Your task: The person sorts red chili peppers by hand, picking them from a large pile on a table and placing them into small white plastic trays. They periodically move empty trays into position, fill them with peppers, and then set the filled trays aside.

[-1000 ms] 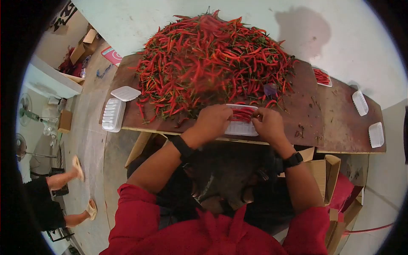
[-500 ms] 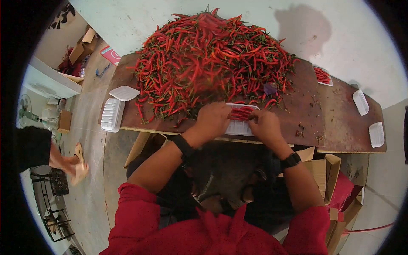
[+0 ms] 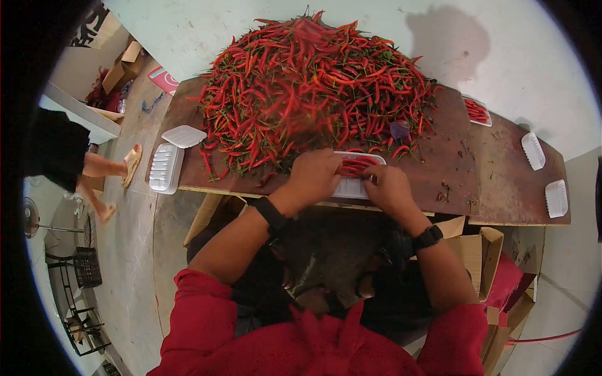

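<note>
A white plastic tray [image 3: 352, 190] lies at the table's front edge, with a small row of red chili peppers [image 3: 356, 165] across its far part. Over its left end, my left hand [image 3: 315, 175] is closed, fingers curled at the left ends of those peppers. My right hand [image 3: 390, 189] is closed at the right side, its fingertips pinched at the peppers' other ends. Fingertips are partly hidden on both hands. Just beyond them rises a large heap of red chili peppers [image 3: 301, 81] with green stems.
White trays [image 3: 165, 169] are stacked at the table's left, beside a single tray [image 3: 184, 136]. On the right are a filled tray [image 3: 476, 113] and two other trays [image 3: 533, 151]. Cardboard boxes [image 3: 491, 263] stand below. Another person's legs [image 3: 103, 168] are at left.
The other person at left has stepped farther into view, both feet now showing. My right hand has shifted slightly at the tray's right side; my left hand stays nearly in place.
</note>
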Action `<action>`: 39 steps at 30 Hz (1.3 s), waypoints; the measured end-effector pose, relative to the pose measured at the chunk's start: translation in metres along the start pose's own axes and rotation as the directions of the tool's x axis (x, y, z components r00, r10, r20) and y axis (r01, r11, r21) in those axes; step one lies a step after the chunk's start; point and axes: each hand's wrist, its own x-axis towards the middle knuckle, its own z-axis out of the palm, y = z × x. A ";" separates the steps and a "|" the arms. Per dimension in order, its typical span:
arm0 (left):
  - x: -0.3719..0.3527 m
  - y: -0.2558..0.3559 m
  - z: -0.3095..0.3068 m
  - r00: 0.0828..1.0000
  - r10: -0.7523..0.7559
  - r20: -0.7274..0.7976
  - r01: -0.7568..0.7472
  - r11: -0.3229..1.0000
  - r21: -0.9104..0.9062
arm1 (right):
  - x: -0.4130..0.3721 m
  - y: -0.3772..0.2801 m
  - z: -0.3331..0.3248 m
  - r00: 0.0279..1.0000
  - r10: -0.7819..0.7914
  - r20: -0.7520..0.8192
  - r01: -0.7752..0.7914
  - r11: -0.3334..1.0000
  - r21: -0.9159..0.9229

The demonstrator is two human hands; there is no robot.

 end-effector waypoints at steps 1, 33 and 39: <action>0.000 0.000 0.000 1.000 0.003 -0.003 -0.003 1.000 -0.007 | 0.001 0.002 0.002 1.000 -0.026 -0.014 0.026 1.000 0.002; -0.001 0.000 0.001 1.000 0.021 -0.014 -0.020 1.000 0.024 | -0.001 -0.006 -0.001 0.999 -0.014 0.045 0.015 0.999 -0.034; -0.002 -0.001 0.001 0.999 0.032 -0.024 -0.031 0.999 0.018 | -0.001 -0.001 0.002 0.999 -0.039 0.016 0.040 0.998 -0.042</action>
